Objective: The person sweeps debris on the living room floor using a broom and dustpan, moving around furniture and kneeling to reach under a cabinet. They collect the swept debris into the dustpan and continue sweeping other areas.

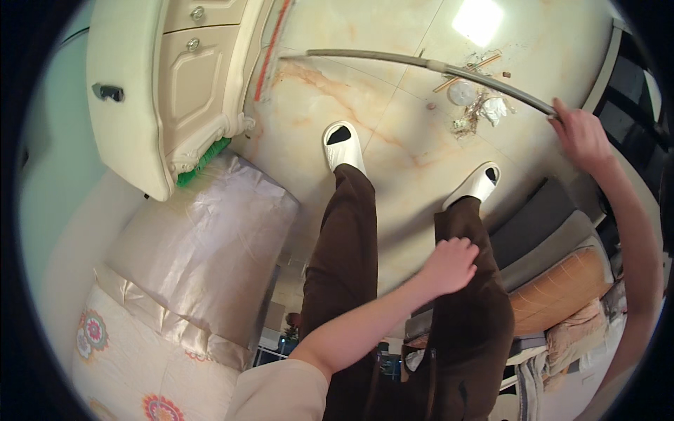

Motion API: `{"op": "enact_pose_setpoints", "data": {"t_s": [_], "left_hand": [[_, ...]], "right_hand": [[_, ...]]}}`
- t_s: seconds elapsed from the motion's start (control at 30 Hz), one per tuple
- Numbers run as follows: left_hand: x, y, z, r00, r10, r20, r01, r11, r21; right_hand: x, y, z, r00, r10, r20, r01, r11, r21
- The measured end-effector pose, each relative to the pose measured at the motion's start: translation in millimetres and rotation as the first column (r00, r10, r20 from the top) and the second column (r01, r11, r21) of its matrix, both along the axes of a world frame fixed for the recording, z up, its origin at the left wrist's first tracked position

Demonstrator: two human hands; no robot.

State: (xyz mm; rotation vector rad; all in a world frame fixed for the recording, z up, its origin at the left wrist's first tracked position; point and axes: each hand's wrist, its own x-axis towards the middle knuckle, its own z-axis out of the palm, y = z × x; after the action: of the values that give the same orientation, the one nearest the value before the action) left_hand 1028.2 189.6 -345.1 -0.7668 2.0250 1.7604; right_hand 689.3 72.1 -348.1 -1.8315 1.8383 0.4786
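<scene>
My right hand [584, 134] grips the end of a long grey pole [489, 81] at the upper right. The pole runs leftward above the tiled floor to a broom-like head with a red strip [271, 52], partly blurred beside the cabinet. Below the pole lies a litter heap: thin wooden sticks [447, 84], a clear round plastic piece [461, 93], a crumpled white tissue [494, 110] and tangled dust [464, 127]. My left hand [453, 266] is loosely curled in front of my right trouser leg, with nothing visible in it; its palm is hidden.
A cream cabinet [197, 79] with drawers stands at the upper left, a green bristly thing [205, 160] under its edge. A bed with a shiny cover [210, 231] is at my left. Grey sofa cushions [537, 226] lie at my right. My white slippers [345, 150] stand apart.
</scene>
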Motion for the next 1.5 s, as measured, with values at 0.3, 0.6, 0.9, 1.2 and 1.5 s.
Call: {"op": "enact_pose_setpoints", "data": {"t_s": [0.3,0.6,0.9,1.2,1.5], "left_hand": [[87.0,-7.7,32.7,0.927,0.210,0.311,-0.200,0.978,-0.064],[191.5,-28.2,185.3,0.855,0.469,0.219,-0.413,0.873,-0.259],[261.4,3.4,279.6,0.665,0.701,0.257,-0.598,0.706,-0.379],[280.8,8.7,326.3,0.559,0.808,0.185,-0.708,0.582,-0.401],[242.7,113.3,340.1,0.229,0.955,0.187,-0.815,0.293,-0.499]], "right_hand": [[-52.9,116.2,162.7,0.947,0.160,-0.279,-0.154,0.987,0.043],[201.8,132.3,296.0,0.884,-0.460,0.078,0.347,0.760,0.550],[420.2,123.3,228.9,0.597,-0.744,0.299,0.296,0.551,0.781],[390.4,142.7,156.7,0.853,0.279,0.441,-0.440,0.839,0.320],[258.2,97.3,265.2,0.990,-0.141,-0.007,0.127,0.870,0.477]]}}
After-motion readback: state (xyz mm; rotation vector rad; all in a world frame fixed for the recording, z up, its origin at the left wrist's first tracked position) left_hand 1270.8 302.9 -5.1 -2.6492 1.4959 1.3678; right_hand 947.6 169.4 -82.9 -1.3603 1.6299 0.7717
